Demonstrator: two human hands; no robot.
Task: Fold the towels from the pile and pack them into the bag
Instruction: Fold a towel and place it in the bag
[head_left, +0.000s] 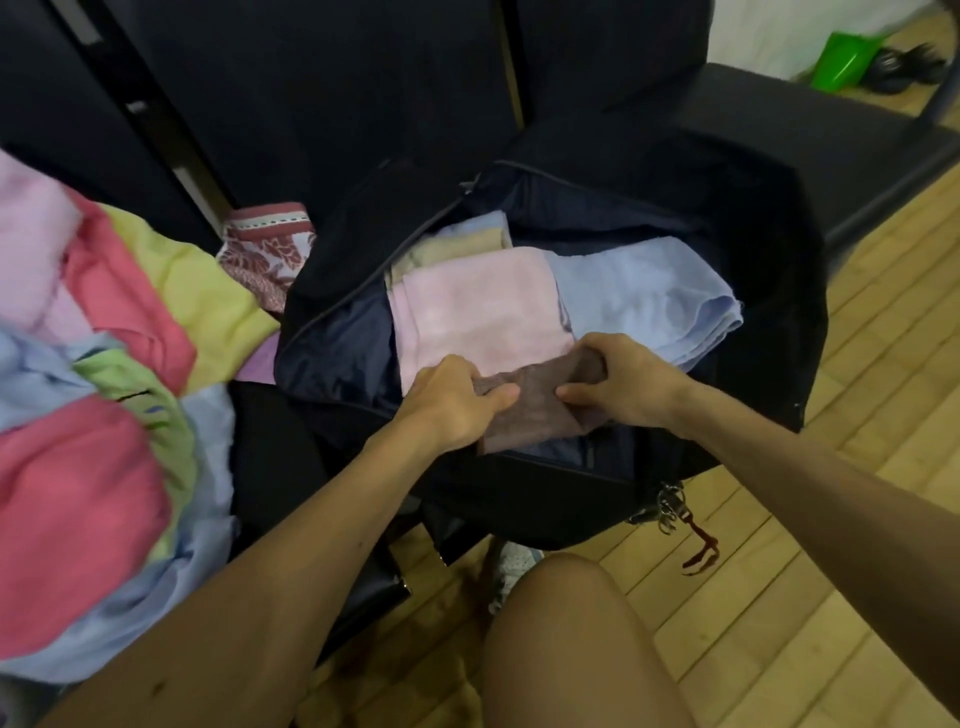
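Centrally, left hand (451, 402) and right hand (618, 382) each pinch the folded brown towel (535, 410) at the near edge of the open dark bag (332, 358), beside pink towel (480, 317); unfolded pile (104, 364) lies left.

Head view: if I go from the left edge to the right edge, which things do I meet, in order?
From the left: pile of towels → red patterned towel → left hand → brown towel → right hand → wooden floor.
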